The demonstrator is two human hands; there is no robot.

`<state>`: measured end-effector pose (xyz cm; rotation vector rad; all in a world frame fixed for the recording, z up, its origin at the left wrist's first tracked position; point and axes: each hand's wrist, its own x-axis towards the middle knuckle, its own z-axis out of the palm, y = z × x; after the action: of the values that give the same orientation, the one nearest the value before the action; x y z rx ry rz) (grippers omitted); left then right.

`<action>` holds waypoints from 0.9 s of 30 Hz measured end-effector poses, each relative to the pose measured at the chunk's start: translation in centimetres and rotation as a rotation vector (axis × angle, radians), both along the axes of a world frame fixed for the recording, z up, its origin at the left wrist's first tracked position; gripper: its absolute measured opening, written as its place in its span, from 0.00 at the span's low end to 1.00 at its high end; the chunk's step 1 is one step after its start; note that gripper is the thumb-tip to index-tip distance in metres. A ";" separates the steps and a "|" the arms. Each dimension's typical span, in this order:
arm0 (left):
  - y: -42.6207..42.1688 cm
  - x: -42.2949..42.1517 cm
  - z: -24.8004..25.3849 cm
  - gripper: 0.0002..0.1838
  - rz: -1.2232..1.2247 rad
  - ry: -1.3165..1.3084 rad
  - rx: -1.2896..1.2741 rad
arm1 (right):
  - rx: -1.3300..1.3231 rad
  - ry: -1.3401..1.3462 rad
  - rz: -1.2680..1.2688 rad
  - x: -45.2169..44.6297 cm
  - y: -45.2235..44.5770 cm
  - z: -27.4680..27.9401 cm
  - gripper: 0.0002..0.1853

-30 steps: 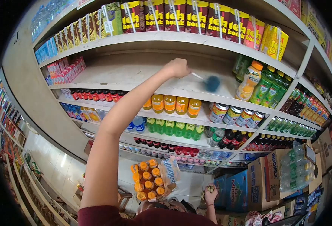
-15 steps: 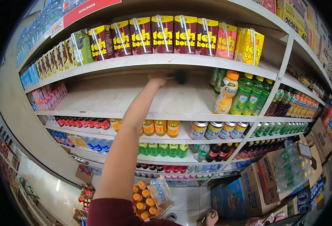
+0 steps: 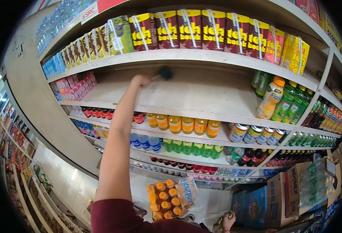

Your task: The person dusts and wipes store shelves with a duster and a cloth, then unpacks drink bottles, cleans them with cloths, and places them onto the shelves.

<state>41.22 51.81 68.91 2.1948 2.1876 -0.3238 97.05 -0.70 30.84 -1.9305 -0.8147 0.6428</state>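
My left hand [image 3: 141, 80] is closed around the light handle of a brush. The dark, blurred brush head [image 3: 165, 73] is over the back part of the wide shelf [image 3: 194, 91], to the right of the hand. Low in the view, my right hand [image 3: 228, 220] is closed on something small and greenish that I cannot make out. On the same shelf, an orange-capped Florida bottle [image 3: 271, 99] stands beside green bottles [image 3: 285, 103] at the right, and small pink cartons [image 3: 76, 88] are stacked at the left.
Teh kotak cartons [image 3: 190, 31] line the shelf above. Orange drink bottles [image 3: 187, 125] and cans [image 3: 252, 135] fill the shelf below. A pack of orange-capped bottles [image 3: 165, 200] is low in the middle. Cardboard boxes [image 3: 277, 194] and a pack of clear bottles [image 3: 314, 182] are at the lower right.
My left hand has swept the brush leftward along the shelf, from near the Florida bottle towards the pink cartons. The camera view has shifted. My right hand stays low and closed.
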 end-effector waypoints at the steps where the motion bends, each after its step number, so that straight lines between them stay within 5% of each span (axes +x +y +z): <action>1: 0.0 -4.6 -1.7 0.19 -0.033 0.086 0.423 | 0.019 -0.017 0.010 -0.3 0.3 0.1 0.07; 2: -1.7 -6.5 -3.0 0.19 -0.067 0.171 0.846 | 0.039 -0.035 0.020 -0.8 0.7 0.3 0.07; 5: -10.6 -4.9 2.8 0.25 0.144 -0.715 0.420 | 0.099 0.015 0.055 -2.9 2.3 2.2 0.08; 9: -15.2 -10.7 3.1 0.26 0.231 -0.335 0.564 | 0.064 -0.009 0.148 -5.4 3.2 2.7 0.08; 13: -20.1 -12.6 3.5 0.22 0.148 -1.053 0.365 | 0.160 -0.129 0.222 -7.1 3.4 5.8 0.08; 16: -22.1 -16.9 3.5 0.21 0.224 -0.416 0.525 | 0.107 -0.105 0.228 -7.1 3.5 6.0 0.07; 20: -23.6 -20.5 3.2 0.24 0.244 -0.730 0.552 | 0.234 -0.216 0.225 -7.9 3.7 5.4 0.05; 22: -23.7 -23.1 2.6 0.24 0.258 -0.106 0.827 | 0.151 -0.093 0.195 -9.8 3.4 8.0 0.05; 24: -24.2 -26.3 1.6 0.26 0.221 -0.038 0.902 | 0.278 -0.256 0.232 -10.6 3.4 7.6 0.06; 27: -25.3 -27.6 -0.6 0.25 0.228 -0.055 0.827 | 0.194 -0.118 0.204 -13.6 2.5 9.7 0.08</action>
<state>13.62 26.50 68.35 2.1324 2.8306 0.7741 83.40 1.81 40.59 -1.7353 -1.1172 0.5514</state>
